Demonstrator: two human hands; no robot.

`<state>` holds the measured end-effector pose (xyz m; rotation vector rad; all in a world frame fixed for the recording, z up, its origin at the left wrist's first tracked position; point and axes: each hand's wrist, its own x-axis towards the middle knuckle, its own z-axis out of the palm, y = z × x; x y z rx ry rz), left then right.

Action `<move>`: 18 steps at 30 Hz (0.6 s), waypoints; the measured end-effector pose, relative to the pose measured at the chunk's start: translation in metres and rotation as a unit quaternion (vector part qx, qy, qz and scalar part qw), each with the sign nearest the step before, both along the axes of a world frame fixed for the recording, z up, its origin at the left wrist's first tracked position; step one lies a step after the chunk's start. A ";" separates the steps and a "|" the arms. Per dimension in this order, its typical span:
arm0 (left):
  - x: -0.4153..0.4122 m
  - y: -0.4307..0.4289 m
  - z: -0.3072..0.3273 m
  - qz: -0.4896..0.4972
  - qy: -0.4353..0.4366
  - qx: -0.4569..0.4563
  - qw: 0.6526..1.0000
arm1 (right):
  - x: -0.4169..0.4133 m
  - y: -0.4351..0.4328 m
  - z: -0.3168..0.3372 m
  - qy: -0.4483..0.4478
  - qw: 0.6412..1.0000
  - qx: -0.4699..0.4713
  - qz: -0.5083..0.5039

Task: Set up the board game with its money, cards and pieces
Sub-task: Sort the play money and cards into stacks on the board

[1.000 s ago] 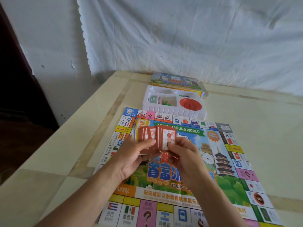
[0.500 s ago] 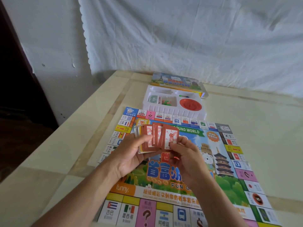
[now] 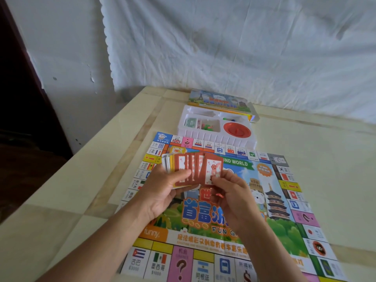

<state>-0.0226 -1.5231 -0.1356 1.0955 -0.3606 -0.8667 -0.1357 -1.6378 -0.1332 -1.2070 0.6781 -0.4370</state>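
**Card Fan Held Above the Game Board**

The game board point(image 3: 274, 220) lies flat on the bench point(image 3: 81, 180) and serves as the reference for all positions below.

Cards: a fan of red-backed cards point(image 3: 195, 169) is held above the far-left part of the board, just short of its far row of squares. A few white and yellow card edges show at the fan's left end.

Left hand point(image 3: 162, 192): fingers curled behind the fan, thumb pressed across its front face. The hand grips the stack.

Right hand point(image 3: 234, 200): fingertips point(image 3: 217, 178) pinch the lower edge of the rightmost card. Both forearms cross the board's near half.

Tray: a white plastic tray point(image 3: 215, 140) stands on the bench, touching or just beyond the board's far edge. Its left compartment holds a green stack of play money point(image 3: 190, 122) with small coloured pieces point(image 3: 207, 126) beside it. Its right compartment holds a red disc point(image 3: 237, 129).

Box lid: the printed box lid point(image 3: 219, 100) lies just beyond the tray.

A white cloth point(image 3: 244, 47) hangs on the wall past the bench's far edge.
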 end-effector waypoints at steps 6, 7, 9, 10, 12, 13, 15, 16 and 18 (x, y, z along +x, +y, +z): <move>0.001 0.000 0.001 -0.023 0.011 -0.010 1.000 | 0.001 0.002 -0.002 0.008 1.000 -0.010 -0.003; 0.001 0.000 0.000 -0.019 0.005 -0.005 1.000 | 0.001 0.001 -0.001 0.009 1.000 -0.012 -0.003; 0.001 -0.001 -0.002 0.007 -0.008 0.008 1.000 | 0.000 0.001 -0.001 0.008 1.000 -0.015 0.000; 0.000 -0.001 -0.002 0.020 -0.013 0.014 1.000 | 0.000 0.001 -0.001 0.007 1.000 -0.016 0.002; 0.000 -0.002 -0.004 0.042 -0.022 0.022 0.999 | 0.000 0.002 -0.002 0.006 1.000 -0.018 0.007; 0.000 -0.002 -0.005 0.051 -0.023 0.023 0.998 | 0.000 0.003 -0.002 0.005 1.000 -0.021 0.009; 0.000 -0.001 -0.005 0.058 -0.024 0.021 0.998 | 0.000 0.003 -0.002 0.007 1.000 -0.024 0.008; 0.000 -0.001 -0.005 0.051 -0.020 0.018 0.998 | 0.001 0.003 -0.002 0.009 1.000 -0.024 0.006; 0.001 -0.001 -0.003 0.021 -0.003 -0.002 1.000 | 0.001 0.003 -0.002 0.010 1.000 -0.016 -0.001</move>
